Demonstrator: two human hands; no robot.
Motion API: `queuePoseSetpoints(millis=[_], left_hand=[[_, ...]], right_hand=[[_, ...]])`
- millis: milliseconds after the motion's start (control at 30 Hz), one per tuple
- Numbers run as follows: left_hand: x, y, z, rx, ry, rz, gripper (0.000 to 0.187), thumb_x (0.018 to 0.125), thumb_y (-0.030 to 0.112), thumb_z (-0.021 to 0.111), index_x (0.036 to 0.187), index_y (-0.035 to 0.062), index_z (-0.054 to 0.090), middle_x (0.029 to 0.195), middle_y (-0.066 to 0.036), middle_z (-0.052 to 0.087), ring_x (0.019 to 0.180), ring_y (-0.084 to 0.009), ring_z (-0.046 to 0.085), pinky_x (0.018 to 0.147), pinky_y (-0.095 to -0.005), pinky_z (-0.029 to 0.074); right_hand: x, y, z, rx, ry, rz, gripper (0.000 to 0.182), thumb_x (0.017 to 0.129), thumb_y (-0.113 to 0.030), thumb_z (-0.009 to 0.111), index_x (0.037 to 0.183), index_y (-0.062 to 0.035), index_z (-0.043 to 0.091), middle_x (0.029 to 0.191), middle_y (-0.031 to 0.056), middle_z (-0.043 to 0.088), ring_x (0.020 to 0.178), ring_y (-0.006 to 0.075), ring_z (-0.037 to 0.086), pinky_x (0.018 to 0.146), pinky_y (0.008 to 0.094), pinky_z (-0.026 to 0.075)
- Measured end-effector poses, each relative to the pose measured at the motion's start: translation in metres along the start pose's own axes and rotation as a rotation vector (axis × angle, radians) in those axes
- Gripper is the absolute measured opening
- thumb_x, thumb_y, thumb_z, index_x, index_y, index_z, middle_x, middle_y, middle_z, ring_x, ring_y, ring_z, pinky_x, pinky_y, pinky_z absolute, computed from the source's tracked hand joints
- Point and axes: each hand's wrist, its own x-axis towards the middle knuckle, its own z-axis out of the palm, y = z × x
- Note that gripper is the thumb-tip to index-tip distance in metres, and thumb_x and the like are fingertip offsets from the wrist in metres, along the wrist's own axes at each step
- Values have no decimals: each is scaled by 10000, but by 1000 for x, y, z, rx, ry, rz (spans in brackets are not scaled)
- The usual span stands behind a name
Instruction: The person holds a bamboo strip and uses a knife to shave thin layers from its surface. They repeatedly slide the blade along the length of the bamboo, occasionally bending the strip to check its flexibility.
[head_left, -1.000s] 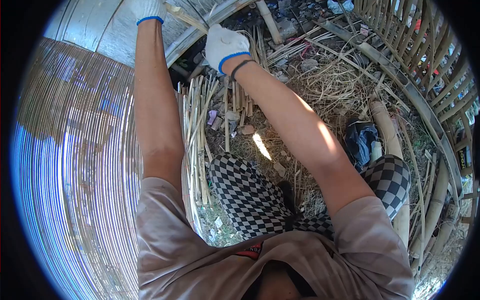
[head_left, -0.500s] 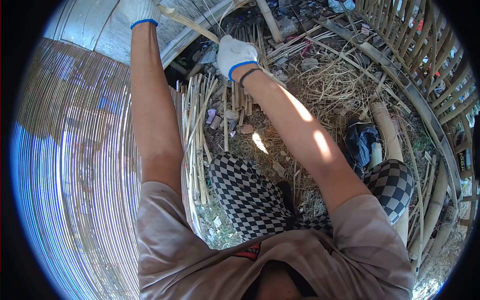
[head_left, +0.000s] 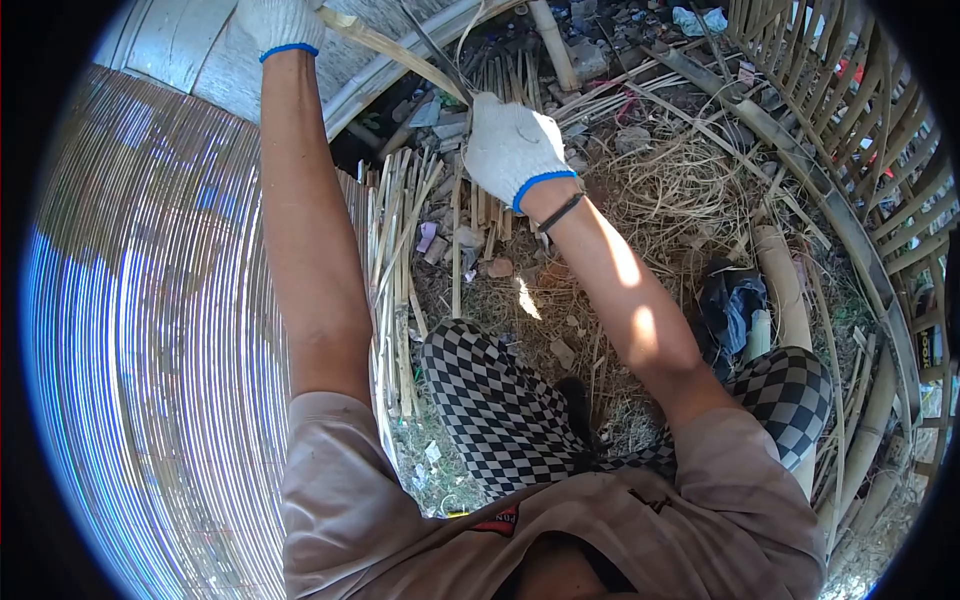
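Observation:
My left hand [head_left: 280,25], in a white knit glove with a blue cuff, is at the top edge, closed around one end of a pale bamboo strip [head_left: 385,45]. Its fingertips are partly cut off by the frame. The strip slants down to my right hand [head_left: 515,150], gloved the same way. That hand is closed on a knife with a long, narrow dark blade [head_left: 432,45], which points up and left across the strip. The knife's handle is hidden in the glove.
Slatted bamboo [head_left: 160,300] fills the left side. Thin bamboo sticks [head_left: 395,270] stand beside it. Shavings [head_left: 665,185] cover the ground on the right, near a black plastic bag [head_left: 732,300], bamboo poles [head_left: 783,290] and a lattice fence [head_left: 850,110]. My checkered trouser legs [head_left: 500,400] are below.
My right hand has moved down and to the right, toward me. The dark blade now shows plainly beside the strip. My left hand has stayed nearly in place.

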Motion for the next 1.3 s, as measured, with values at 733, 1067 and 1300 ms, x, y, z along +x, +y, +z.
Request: queuePoseSetpoints(millis=[733, 1067, 1300], left_hand=[[-6, -41, 173, 620, 436, 272, 507, 1047, 615, 429, 719, 232, 374, 594, 57, 256, 449, -103, 227, 395, -275, 179], [-23, -31, 160, 978, 580, 288, 630, 1089, 423, 323, 1432, -106, 342, 1531, -330, 349, 1327, -580, 469, 1036, -669, 518], [-16, -32, 156, 929, 545, 314, 612, 1090, 394, 325, 1413, -125, 359, 1472, -336, 409, 1315, -548, 497, 1051, -676, 502]], right_hand=[[-7, 17, 24, 220, 156, -38, 232, 925, -148, 599, 1100, -6, 543, 685, 204, 649, 698, 429, 694, 632, 503, 570], [-47, 125, 104, 66, -138, 350, 318, 861, -128, 641, 1130, 32, 586, 885, 237, 729, 853, 412, 738, 706, 507, 595], [-31, 67, 73, 75, 65, 48, 275, 927, -141, 594, 1157, 1, 550, 672, 140, 645, 654, 346, 698, 556, 431, 544]])
